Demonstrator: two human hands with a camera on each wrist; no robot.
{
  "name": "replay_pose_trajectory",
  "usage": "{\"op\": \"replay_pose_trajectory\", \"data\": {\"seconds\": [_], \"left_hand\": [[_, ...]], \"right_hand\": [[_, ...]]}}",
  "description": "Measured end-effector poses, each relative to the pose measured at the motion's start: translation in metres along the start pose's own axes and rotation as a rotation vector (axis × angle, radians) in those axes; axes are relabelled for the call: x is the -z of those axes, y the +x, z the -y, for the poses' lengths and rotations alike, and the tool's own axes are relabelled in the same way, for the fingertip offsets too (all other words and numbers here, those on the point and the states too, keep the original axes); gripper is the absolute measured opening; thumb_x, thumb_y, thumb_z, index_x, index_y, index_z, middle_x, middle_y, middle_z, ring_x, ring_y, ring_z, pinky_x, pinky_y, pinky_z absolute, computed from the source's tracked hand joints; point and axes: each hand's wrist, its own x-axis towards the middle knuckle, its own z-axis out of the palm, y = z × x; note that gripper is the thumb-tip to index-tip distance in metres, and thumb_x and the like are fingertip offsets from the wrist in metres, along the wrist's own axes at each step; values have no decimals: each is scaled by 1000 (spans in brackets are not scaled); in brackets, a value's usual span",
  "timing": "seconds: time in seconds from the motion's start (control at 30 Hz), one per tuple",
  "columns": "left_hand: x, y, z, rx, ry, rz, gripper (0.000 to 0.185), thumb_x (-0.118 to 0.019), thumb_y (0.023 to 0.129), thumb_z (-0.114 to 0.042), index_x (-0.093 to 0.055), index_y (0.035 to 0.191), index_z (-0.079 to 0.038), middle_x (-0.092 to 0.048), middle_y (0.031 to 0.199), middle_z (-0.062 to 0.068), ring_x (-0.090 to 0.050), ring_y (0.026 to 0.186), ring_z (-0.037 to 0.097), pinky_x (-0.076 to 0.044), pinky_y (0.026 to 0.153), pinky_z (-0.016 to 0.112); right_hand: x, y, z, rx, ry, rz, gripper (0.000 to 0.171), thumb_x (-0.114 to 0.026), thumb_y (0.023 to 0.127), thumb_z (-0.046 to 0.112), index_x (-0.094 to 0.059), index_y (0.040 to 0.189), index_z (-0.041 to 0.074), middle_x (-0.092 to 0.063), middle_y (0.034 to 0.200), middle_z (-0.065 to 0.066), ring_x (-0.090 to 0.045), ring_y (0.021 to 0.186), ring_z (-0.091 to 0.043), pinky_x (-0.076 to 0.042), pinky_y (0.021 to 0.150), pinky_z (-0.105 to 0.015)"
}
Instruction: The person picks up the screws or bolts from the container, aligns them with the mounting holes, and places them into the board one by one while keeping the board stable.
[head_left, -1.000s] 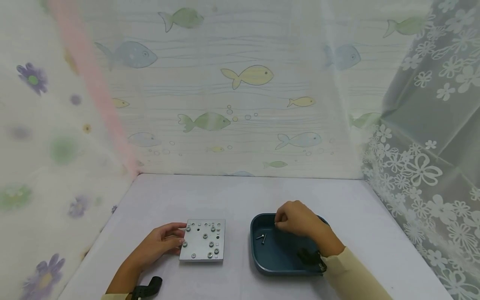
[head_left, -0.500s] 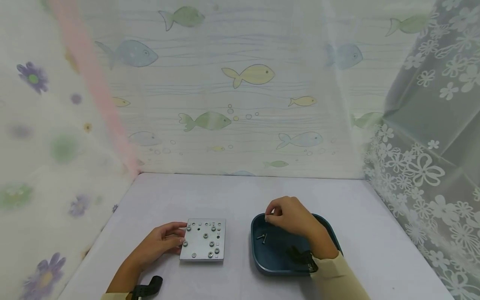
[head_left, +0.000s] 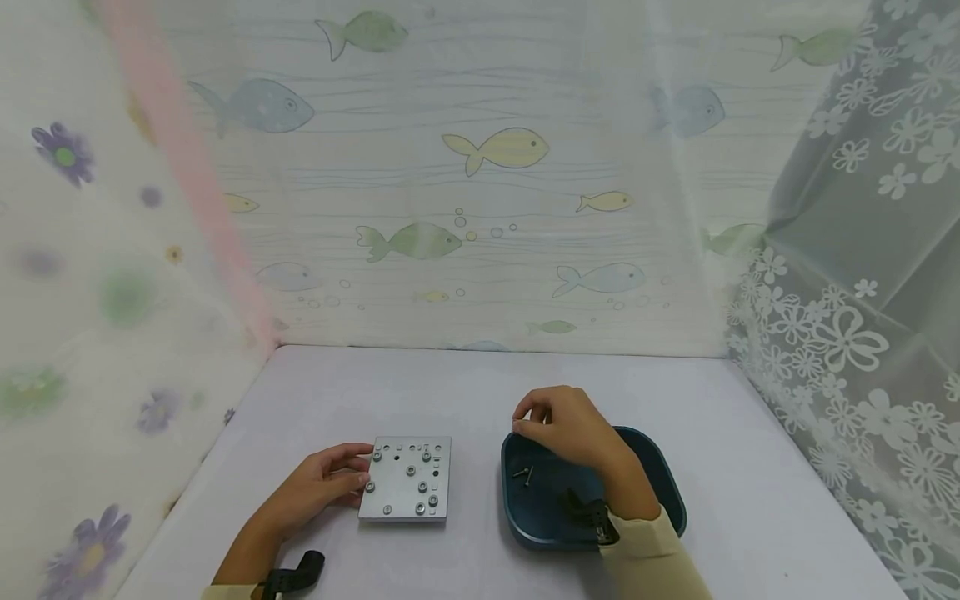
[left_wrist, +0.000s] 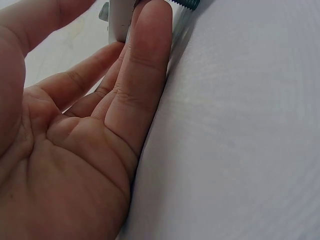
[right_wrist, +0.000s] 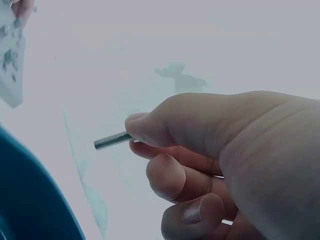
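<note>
A square metal plate [head_left: 406, 480] with several bolts set in its holes lies on the table. My left hand [head_left: 330, 486] rests against the plate's left edge with its fingers laid along it; the left wrist view shows the fingers [left_wrist: 145, 60] straight against the plate [left_wrist: 120, 20]. My right hand [head_left: 562, 425] hovers over the far left corner of a dark blue tray [head_left: 667, 492] and pinches a small threaded bolt [right_wrist: 112, 141] between thumb and forefinger. Two more bolts [head_left: 524, 475] lie in the tray.
The table [head_left: 465, 392] is covered in a pale cloth. Fish-print curtain closes the back, flowered curtains hang left and right. A black wrist strap [head_left: 296, 573] shows at the lower left.
My right hand has lifted from inside the tray and moved left and toward the far side, carrying the bolt. The left hand and plate have stayed put.
</note>
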Motion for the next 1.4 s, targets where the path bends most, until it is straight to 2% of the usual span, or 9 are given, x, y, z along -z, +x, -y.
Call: {"op": "replay_pose_trajectory", "data": {"seconds": [0.2, 0.53, 0.8, 1.0, 1.4], "left_hand": [[0, -1, 1, -4, 11, 7, 69, -77, 94, -29, -48, 150, -3, -62, 131, 19, -71, 105, 25, -63, 83, 35], [0, 0, 1, 13, 6, 12, 71, -81, 91, -28, -49, 150, -6, -70, 119, 14, -72, 102, 27, -63, 83, 35], [2, 0, -1, -2, 11, 22, 74, -80, 92, -27, -45, 152, -4, -72, 118, 14, -72, 101, 26, -63, 82, 35], [2, -2, -3, 4, -9, 26, 74, -80, 92, -26, -44, 153, -4, -72, 117, 14, -72, 101, 26, -63, 82, 35], [2, -1, -1, 4, 15, 27, 74, -80, 91, -27, -45, 153, -5, -72, 117, 13, -72, 101, 25, -63, 83, 32]], "right_hand": [[-8, 3, 10, 4, 31, -5, 6, -73, 95, 31, -77, 94, 26, -62, 73, 10, -58, 67, -13, -51, 59, -29], [-23, 4, 19, 1, 50, -27, 12, -74, 96, 33, -77, 97, 21, -60, 73, 10, -56, 64, -12, -50, 58, -27], [-40, 7, 24, 13, 67, -39, 3, -74, 96, 28, -77, 98, 28, -59, 75, 8, -53, 61, -11, -47, 52, -25], [-53, 10, 28, 25, 36, -25, 4, -75, 96, 30, -77, 98, 29, -57, 75, 9, -50, 64, -10, -44, 53, -24], [-83, 15, 33, 34, 4, -7, 5, -75, 95, 31, -79, 98, 29, -55, 72, 10, -49, 66, -9, -41, 52, -23]]}}
